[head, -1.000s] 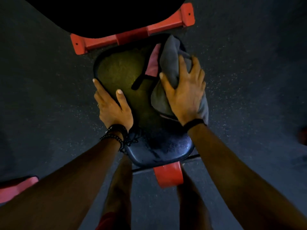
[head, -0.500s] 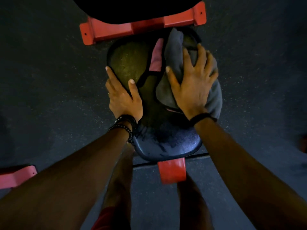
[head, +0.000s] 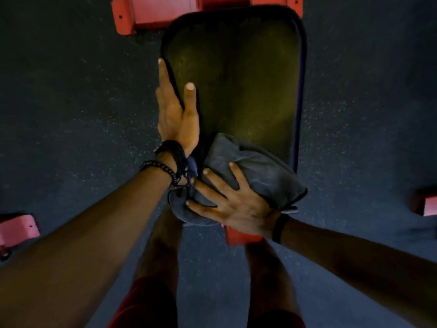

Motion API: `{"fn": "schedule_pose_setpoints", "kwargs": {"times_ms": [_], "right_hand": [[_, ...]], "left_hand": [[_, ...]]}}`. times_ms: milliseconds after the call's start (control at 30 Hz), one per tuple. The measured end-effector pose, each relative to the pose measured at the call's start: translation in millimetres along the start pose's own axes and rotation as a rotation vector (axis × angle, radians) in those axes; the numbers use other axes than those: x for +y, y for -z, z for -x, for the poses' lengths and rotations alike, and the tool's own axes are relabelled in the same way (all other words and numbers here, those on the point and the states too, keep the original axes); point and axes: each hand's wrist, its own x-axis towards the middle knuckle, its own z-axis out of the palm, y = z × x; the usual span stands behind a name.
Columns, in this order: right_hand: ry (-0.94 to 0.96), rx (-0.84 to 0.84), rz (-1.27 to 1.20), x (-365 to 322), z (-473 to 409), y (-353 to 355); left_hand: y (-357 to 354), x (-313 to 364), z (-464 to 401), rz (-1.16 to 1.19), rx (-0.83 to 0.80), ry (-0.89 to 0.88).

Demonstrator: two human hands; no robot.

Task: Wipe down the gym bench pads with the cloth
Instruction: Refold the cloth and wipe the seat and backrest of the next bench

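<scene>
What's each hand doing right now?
Left hand: open, fingers straight along the pad edge.
Right hand: open, spread flat, pressing the cloth.

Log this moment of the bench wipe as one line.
step: wiping pad | right hand: pressing cloth flat at near end of pad | left hand: bracing pad's left edge | far pad: uncovered

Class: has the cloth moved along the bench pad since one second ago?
Yes. The cloth has slid from the pad end by the red crossbar to the near end.
</scene>
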Motion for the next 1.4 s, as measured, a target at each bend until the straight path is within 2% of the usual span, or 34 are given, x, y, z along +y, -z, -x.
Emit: {"fn": "schedule_pose_setpoints", "kwargs": {"times_ms": [133,200,267,367,467,533,600,700,767,833,933,1000,1033,1067,1167,1233,1300,1400], "right_hand": [[0.181,-0.053,0.071,66,65,5],[0.188,-0.117,0.138,92,91,13],[0.198,-0.122,0.11,82,78,17],[0.193,-0.157,0.062,17,4,11],[0.034,-0.299,0.069,-28,-77,13],[-0.065,-0.366,0.085,-9,-112,17],[-0.125,-0.318,0.11,36,-152,20],[-0.352,-0.255,0.151,109,-211,30],[-0.42,-0.224,0.097,113,-215,28],[-0.27,-0.262,0.059,76,-167,25],[0.052,-0.421,0.006,4,-62,38],[0.172,-0.47,-0.026,3,-42,38],[0.161,-0.477,-0.054,16,-54,34],[0.114,-0.44,-0.062,32,-74,29],[-0.101,-0.191,0.01,92,-160,12],[-0.213,-0.155,0.012,124,-207,16],[-0.229,-0.172,0.042,149,-222,23],[-0.343,-0.044,0.05,183,-185,32]], "left_hand": [[28,-20,0,-0.006,-0.002,-0.011],[37,-33,2,-0.018,-0.007,-0.019],[40,-42,5,0.002,-0.009,0.003],[42,-50,10,0.048,0.005,0.034],[57,-57,5,0.056,0.072,0.055],[67,-59,0,0.089,0.122,0.08],[77,-60,-7,0.091,0.193,0.076],[73,-57,-6,0.112,0.223,0.135],[66,-51,0,0.148,0.226,0.186],[69,-46,6,0.191,0.23,0.191],[81,-48,2,0.185,0.207,0.168],[85,-53,-1,0.175,0.21,0.156],[85,-54,-3,0.183,0.219,0.156],[83,-54,-6,0.192,0.233,0.164],[76,-53,-13,0.219,0.293,0.201],[68,-49,-12,0.225,0.32,0.193],[60,-41,-8,0.213,0.32,0.139],[57,-29,-5,0.191,0.258,0.078]]}}
